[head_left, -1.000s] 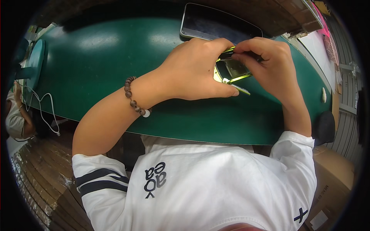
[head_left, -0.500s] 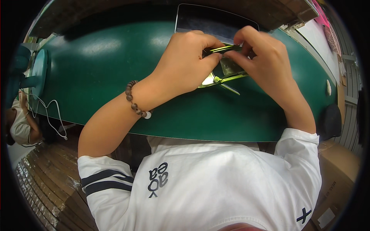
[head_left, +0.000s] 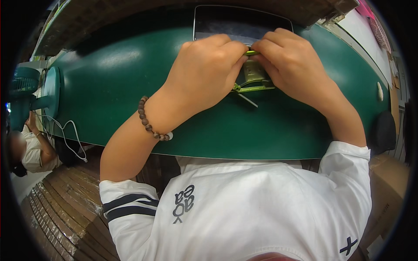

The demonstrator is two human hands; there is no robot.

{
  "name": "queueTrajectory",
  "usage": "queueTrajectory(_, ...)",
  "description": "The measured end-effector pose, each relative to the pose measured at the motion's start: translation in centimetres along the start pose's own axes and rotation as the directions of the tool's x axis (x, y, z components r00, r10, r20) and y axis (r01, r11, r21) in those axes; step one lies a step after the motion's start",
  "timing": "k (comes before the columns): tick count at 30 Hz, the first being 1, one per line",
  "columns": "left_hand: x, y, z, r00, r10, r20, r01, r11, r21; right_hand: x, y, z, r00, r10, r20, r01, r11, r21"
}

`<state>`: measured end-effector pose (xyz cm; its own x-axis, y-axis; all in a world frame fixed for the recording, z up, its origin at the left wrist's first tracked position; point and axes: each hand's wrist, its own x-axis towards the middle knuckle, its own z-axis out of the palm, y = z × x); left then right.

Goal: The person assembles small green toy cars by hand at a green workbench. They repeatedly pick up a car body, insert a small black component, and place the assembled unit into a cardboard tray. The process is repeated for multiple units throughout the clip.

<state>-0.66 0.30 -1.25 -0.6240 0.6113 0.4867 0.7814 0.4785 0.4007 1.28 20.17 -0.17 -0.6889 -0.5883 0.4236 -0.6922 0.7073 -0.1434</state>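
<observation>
A glossy lime-green hinged frame (head_left: pixel 257 88) is held between my two hands above the green table. Its kind I cannot make out. Inside it shows a dull greenish panel (head_left: pixel 254 71), and a thin pale rod (head_left: pixel 247 100) sticks out below its joint. My left hand (head_left: pixel 212 65), a beaded bracelet on its wrist, pinches the left end of the frame's upper strip (head_left: pixel 251 53). The fingertips of my right hand (head_left: pixel 291 65) pinch that strip at its right end, close to the left fingertips. My fingers hide both ends of the frame.
A dark flat panel with a pale rim (head_left: pixel 241 21) lies just beyond my hands. At the far left stand a teal fan (head_left: pixel 52 91) and a white cable (head_left: pixel 65 127), with another person (head_left: pixel 37 150) past them. A small white piece (head_left: pixel 380 92) and a black object (head_left: pixel 385 132) are at right.
My right hand has moved left and now pinches the upper strip beside my left fingers. The frame has turned more level, and its lower bar and rod have shifted left.
</observation>
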Motion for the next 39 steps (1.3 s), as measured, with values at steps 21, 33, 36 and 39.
queueTrajectory(21,1.1,-0.1,-1.8,0.790,0.480,-0.381,-0.464,0.875,0.138,-0.5,2.2,-4.7,0.955,0.239,0.177,-0.279,0.506,0.816)
queueTrajectory(33,1.0,-0.3,-2.2,0.923,0.258,-0.284,-0.237,0.966,0.107,-0.3,-0.4,-2.3,0.665,0.129,0.736,-0.555,-0.574,0.602)
queueTrajectory(36,0.5,-0.2,-2.1,0.982,0.158,-0.109,-0.167,0.983,-0.082,-0.3,-0.7,-3.2,0.665,0.207,0.718,-0.606,-0.412,0.680)
queueTrajectory(39,0.8,-0.4,-2.2,0.976,0.200,-0.084,-0.207,0.974,-0.092,-0.7,-1.1,-3.2,0.640,0.375,0.670,-0.598,-0.304,0.742)
